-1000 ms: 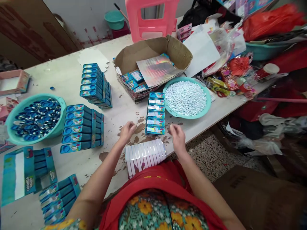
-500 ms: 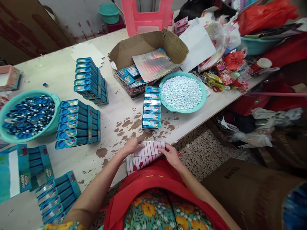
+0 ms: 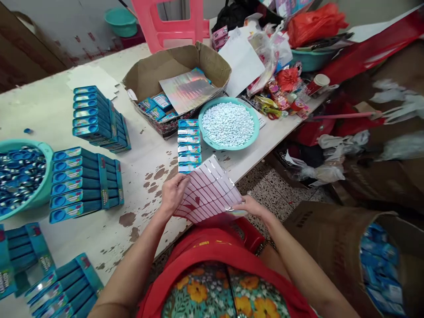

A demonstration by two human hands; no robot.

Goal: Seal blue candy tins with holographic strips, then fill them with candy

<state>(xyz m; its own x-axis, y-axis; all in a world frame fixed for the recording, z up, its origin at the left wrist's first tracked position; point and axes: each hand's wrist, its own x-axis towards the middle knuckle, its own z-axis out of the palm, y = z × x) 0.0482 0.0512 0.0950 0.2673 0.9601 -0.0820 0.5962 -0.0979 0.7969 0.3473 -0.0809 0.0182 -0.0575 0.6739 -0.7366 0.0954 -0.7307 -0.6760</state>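
Left hand (image 3: pixel 172 193) and right hand (image 3: pixel 254 206) hold a thin, glossy, line-ruled sheet (image 3: pixel 210 191).

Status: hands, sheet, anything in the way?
Left hand gripping sheet of white strips; right hand pinching its opposite side. Sheet held up, tilted. Row of blue packs beyond, near end partly hidden.

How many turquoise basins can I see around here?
4: a left basin with blue pieces; a middle basin with white pieces; a far basin at upper left; and a right basin under a red bag. Clutter may hide more.
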